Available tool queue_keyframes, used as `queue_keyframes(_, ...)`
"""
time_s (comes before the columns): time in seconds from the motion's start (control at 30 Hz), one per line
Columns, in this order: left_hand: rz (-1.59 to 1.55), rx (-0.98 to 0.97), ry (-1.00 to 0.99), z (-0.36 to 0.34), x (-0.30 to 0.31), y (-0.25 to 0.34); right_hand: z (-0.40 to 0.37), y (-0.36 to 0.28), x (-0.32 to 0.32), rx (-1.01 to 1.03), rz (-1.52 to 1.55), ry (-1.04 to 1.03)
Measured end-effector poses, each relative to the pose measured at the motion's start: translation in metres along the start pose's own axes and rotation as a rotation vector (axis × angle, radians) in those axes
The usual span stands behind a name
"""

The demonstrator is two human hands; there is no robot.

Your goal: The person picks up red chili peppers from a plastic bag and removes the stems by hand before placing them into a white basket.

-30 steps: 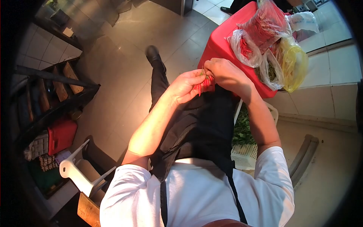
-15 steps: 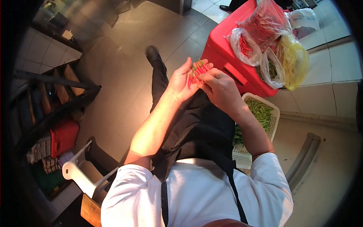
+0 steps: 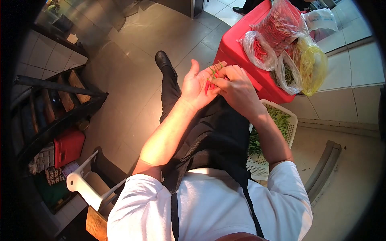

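Palm up above my lap, my left hand [image 3: 196, 87] carries several small red chillies [image 3: 208, 85] with green stems across its palm and fingers; its thumb points away from them. My right hand [image 3: 233, 85] is over the left fingers, its thumb and index finger pinched on the chillies. Its fingers hide part of them. Beyond my right hand, a red box [image 3: 232, 42] bears clear bags of red chillies [image 3: 281, 26] and a yellow bag [image 3: 314, 66].
A white perforated basket [image 3: 258, 165] of green chillies or pods and leaves stands beside my right forearm. At the left are a dark metal rack [image 3: 60, 85], a red container [image 3: 69, 146] and a white chair [image 3: 86, 188]. Another person's shoe [image 3: 239, 10] shows at the top.
My right hand has shifted slightly over the left fingers and covers more of the chillies. The chillies now lie more bunched together, with their stems fanned upward.
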State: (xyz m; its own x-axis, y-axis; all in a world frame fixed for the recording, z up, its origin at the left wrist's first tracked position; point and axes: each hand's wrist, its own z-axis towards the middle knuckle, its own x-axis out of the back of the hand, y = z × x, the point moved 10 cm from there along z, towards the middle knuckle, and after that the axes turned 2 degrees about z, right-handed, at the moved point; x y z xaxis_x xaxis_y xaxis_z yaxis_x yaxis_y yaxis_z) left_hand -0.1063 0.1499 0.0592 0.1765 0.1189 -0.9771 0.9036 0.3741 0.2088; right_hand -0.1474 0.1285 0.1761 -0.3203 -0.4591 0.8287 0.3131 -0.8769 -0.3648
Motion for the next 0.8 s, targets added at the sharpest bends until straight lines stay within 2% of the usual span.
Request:
queue_keyframes(0.17, -0.103, -0.038, 0.045, 0.002, -0.004, 0.002, -0.002, 0.005, 0.001, 0.007, -0.044, 0.074)
queue_keyframes(0.27, -0.066, -0.071, 0.153, 0.001, -0.004, 0.003, 0.0, 0.004, 0.005, 0.004, -0.006, 0.1)
queue_keyframes(0.37, -0.175, -0.045, -0.067, 0.006, -0.005, 0.001, 0.0, 0.006, 0.009, -0.001, 0.116, 0.08)
queue_keyframes(0.47, -0.197, -0.043, -0.083, 0.009, -0.002, -0.003, -0.004, 0.013, 0.013, -0.008, 0.249, 0.113)
queue_keyframes(0.53, -0.204, -0.064, 0.018, 0.01, 0.001, -0.003, -0.009, 0.018, 0.022, -0.025, 0.312, 0.142)
queue_keyframes(0.67, -0.146, -0.115, 0.163, 0.008, 0.004, 0.002, -0.048, 0.062, 0.084, -0.257, 0.16, 0.462)
queue_keyframes(0.7, -0.156, -0.135, 0.175, 0.004, 0.013, 0.007, -0.068, 0.091, 0.098, -0.465, 0.131, 0.524)
queue_keyframes(0.73, -0.166, -0.145, 0.183, 0.009, 0.019, 0.006, -0.105, 0.132, 0.13, -0.57, -0.071, 0.657)
queue_keyframes(0.77, -0.159, -0.141, 0.216, 0.009, 0.021, 0.005, -0.118, 0.148, 0.144, -0.557, -0.23, 0.664)
queue_keyframes(0.8, -0.16, -0.115, 0.171, 0.011, 0.016, 0.001, -0.132, 0.18, 0.148, -0.612, -0.362, 0.58)
